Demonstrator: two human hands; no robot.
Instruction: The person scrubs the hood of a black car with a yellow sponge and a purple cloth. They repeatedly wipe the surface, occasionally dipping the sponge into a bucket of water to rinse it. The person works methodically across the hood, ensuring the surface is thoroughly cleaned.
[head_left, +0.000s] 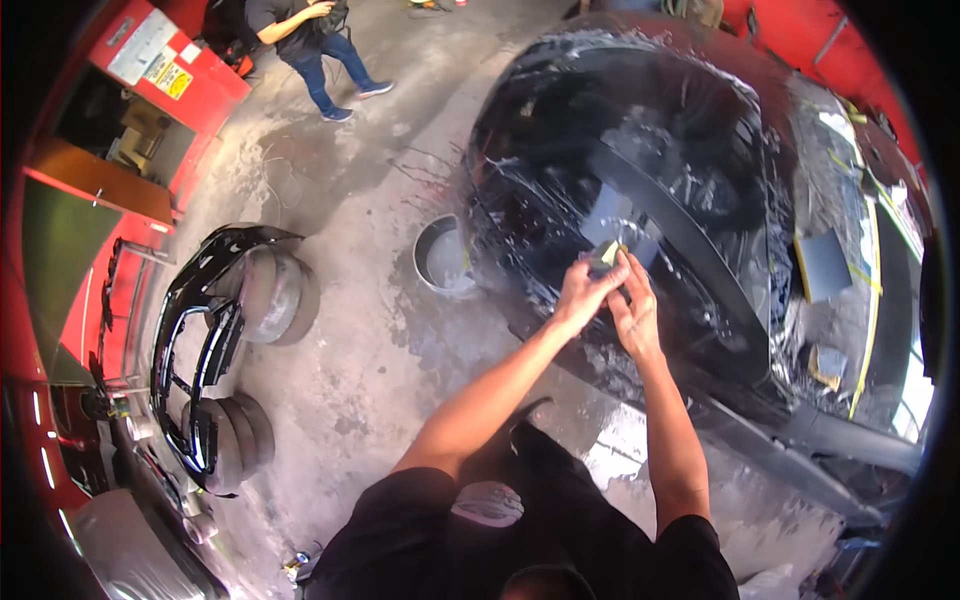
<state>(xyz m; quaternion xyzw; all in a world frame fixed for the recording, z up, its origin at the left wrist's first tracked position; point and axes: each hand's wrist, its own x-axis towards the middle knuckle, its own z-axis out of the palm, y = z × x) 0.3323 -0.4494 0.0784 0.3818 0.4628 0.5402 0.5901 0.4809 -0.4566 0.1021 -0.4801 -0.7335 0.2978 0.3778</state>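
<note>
Both my hands meet over the front of a black car hood (690, 130) that is wet and streaked with whitish suds. Between them is a small sanding sponge (606, 257), grey with a pale yellow side. My left hand (580, 298) grips it from the left, thumb reaching across. My right hand (637, 315) has its fingers bent round the right side of the same sponge. The sponge is partly hidden by the fingers, and I cannot tell whether it touches the hood. A paler grey-blue patch lies on the paint just beyond.
A bucket (441, 252) stands on the floor by the car's front. Left of it, a glossy black bumper (172, 330) leans on round grey supports (287, 300). A grey pad (824, 266) and another sponge (827, 367) lie near the windscreen. A person (318, 55) stands at the far left.
</note>
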